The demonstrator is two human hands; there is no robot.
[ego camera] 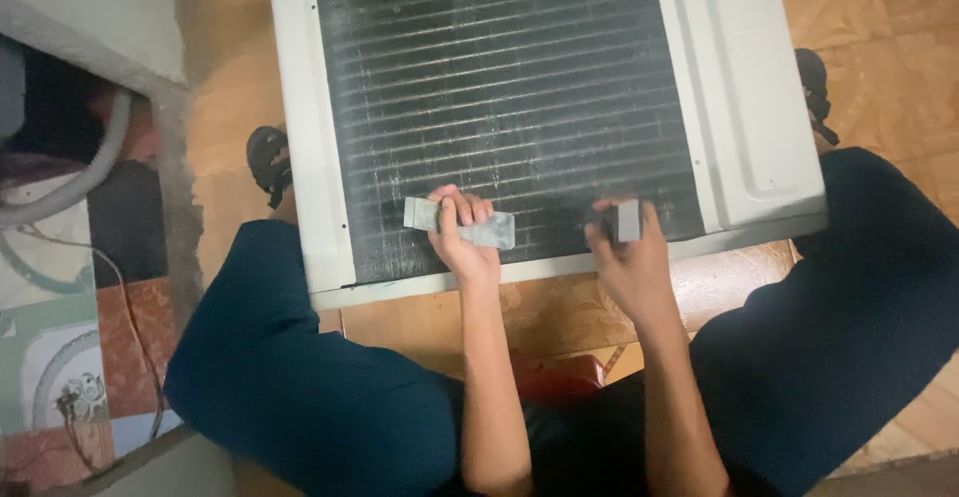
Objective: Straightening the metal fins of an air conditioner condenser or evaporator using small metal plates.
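Observation:
A white air-conditioner unit (744,87) lies flat on the floor with its dark finned coil (499,77) facing up. My left hand (462,237) grips a flat grey rectangular tool (491,229) and presses it onto the coil's near edge. My right hand (624,252) holds a small grey block-shaped tool (626,219) against the fins further right. I sit with both knees in dark blue trousers (300,387) spread around the unit's near edge.
Orange patterned floor tiles (899,47) surround the unit. A grey hose (85,172) and a thin cable (130,327) lie at the left past a concrete ledge (175,187). Black sandals (268,162) show beside the unit.

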